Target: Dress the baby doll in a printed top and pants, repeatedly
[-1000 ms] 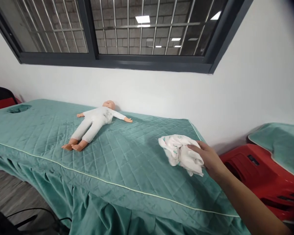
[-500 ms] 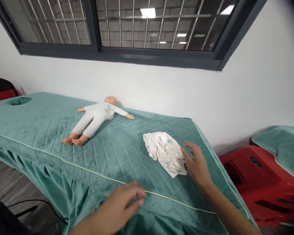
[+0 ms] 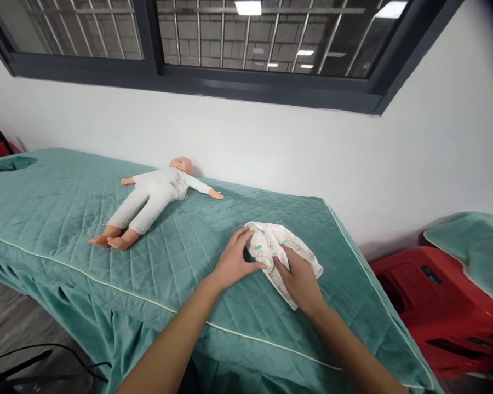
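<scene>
A crumpled white cloth (image 3: 299,247) with small green and dark prints lies on the green quilted bed cover (image 3: 189,257); its exact kind cannot be made out. My left hand (image 3: 236,258) is curled around the cloth's left edge, fingertips on the far side and thumb on the near side. Over the middle of the cloth, my right hand (image 3: 298,279) pinches a fold between thumb and fingers. A baby doll (image 3: 156,194) in a white suit lies on its back further left, arms spread, apart from both hands.
Behind the bed rises a white wall (image 3: 271,148) with a dark-framed barred window (image 3: 250,90). Red stacked plastic stools (image 3: 427,295) stand at the right, partly under a green cloth (image 3: 472,241). A black cable (image 3: 53,346) runs near the floor at lower left.
Both hands have come onto the cloth, the left moving up and right from the bed's front edge, the right moving left. The cloth is bunched differently. The view has shifted slightly.
</scene>
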The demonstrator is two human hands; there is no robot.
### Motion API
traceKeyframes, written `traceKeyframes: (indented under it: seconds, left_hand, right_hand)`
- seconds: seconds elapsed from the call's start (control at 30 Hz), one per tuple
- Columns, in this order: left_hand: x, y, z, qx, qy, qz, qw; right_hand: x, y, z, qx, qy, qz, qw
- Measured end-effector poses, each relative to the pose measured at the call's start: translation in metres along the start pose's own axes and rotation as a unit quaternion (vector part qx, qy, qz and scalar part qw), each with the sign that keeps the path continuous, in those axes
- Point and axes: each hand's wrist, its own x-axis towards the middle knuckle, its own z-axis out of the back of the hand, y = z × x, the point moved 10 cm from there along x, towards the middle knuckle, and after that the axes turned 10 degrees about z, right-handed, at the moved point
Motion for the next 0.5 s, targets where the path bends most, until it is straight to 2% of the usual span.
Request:
traceKeyframes:
  seconds: [0.13,0.27,0.37,0.5]
  left_hand:
    - [-0.001,-0.002,0.009,0.002,-0.045,-0.011,0.999]
    - [-0.004,0.006,0.038,-0.113,-0.148,0.006,0.982]
    - [-0.009,0.021,0.052,-0.228,-0.196,0.057,0.952]
    - [-0.011,0.041,0.053,-0.396,-0.202,0.116,0.888]
  right_hand:
    - [0.018,0.014,0.015,0.109,0.011,-0.035,0.993]
    - [0.036,0.016,0.056,0.211,-0.064,-0.067,0.973]
    - [0.052,0.015,0.092,0.236,-0.128,-0.081,0.960]
    - [0.081,0.008,0.136,0.275,-0.184,-0.087,0.940]
